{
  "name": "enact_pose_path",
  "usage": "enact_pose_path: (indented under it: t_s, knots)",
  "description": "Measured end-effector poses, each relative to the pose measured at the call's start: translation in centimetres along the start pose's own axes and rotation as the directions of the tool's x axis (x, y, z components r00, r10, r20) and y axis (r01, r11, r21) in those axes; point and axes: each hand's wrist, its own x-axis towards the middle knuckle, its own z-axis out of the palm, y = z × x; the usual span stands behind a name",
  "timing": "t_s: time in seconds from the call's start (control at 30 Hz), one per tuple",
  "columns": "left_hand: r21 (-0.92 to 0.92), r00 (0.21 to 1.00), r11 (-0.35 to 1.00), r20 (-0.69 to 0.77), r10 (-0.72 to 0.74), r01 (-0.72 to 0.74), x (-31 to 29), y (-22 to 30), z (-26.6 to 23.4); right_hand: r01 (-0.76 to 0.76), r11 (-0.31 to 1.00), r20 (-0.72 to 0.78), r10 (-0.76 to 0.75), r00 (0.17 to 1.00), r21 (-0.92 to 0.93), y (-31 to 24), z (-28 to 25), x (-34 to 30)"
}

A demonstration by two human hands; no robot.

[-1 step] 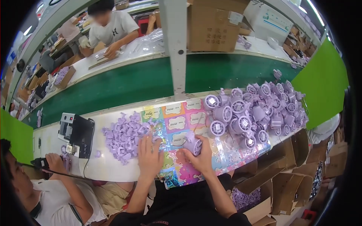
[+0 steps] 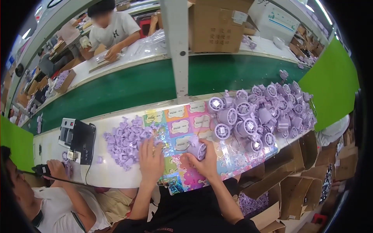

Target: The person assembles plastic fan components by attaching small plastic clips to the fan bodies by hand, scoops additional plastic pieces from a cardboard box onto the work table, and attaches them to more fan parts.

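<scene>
My right hand (image 2: pixel 206 161) is closed round a light-purple round plastic housing (image 2: pixel 197 150), its ribbed end facing partly to the right. Over the right edge of a heap of small purple plastic pieces (image 2: pixel 124 143) lies my left hand (image 2: pixel 151 161), fingers stretched out and slightly apart. The fingertips touch or hover just above the pieces; I cannot make out anything held there. On the right, a large pile of similar purple housings (image 2: pixel 266 114) covers the bench. Colourful printed sheets (image 2: pixel 179 128) lie under and between my hands.
A black device (image 2: pixel 79 139) with a cable stands left on the white bench (image 2: pixel 112 178). A co-worker (image 2: pixel 62 198) at lower left holds a dark tool. Open cardboard boxes (image 2: pixel 289 194) sit below right. A metal post (image 2: pixel 176 58) rises before the green belt (image 2: pixel 116 87).
The scene sits slightly further left in the picture. Both hands keep nearly the same pose, the right still holding the purple housing.
</scene>
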Motion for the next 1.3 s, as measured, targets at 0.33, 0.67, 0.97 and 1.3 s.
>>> enact_pose_path:
  t_s: [0.33,0.67,0.97,1.3]
  knots:
    - [-0.059,0.992,0.998,-0.127,-0.004,-0.003,1.9,0.9,0.0,-0.028,0.999,-0.119,0.023,0.993,-0.04,0.5,-0.3,-0.2]
    - [-0.291,0.986,0.943,-0.055,0.155,-0.165,0.6,4.5,2.3,-0.053,0.998,-0.124,0.05,0.991,-0.026,-0.1,-0.3,-0.2]
    - [-0.323,0.993,0.939,-0.024,0.118,-0.119,0.9,4.6,2.2,-0.073,0.996,-0.133,0.066,0.989,-0.045,-0.5,-0.7,-0.6]
    - [-0.346,0.994,0.933,0.001,0.105,-0.098,1.0,4.6,2.2,-0.018,0.944,-0.452,-0.142,0.88,-0.331,0.0,-7.0,-4.9]
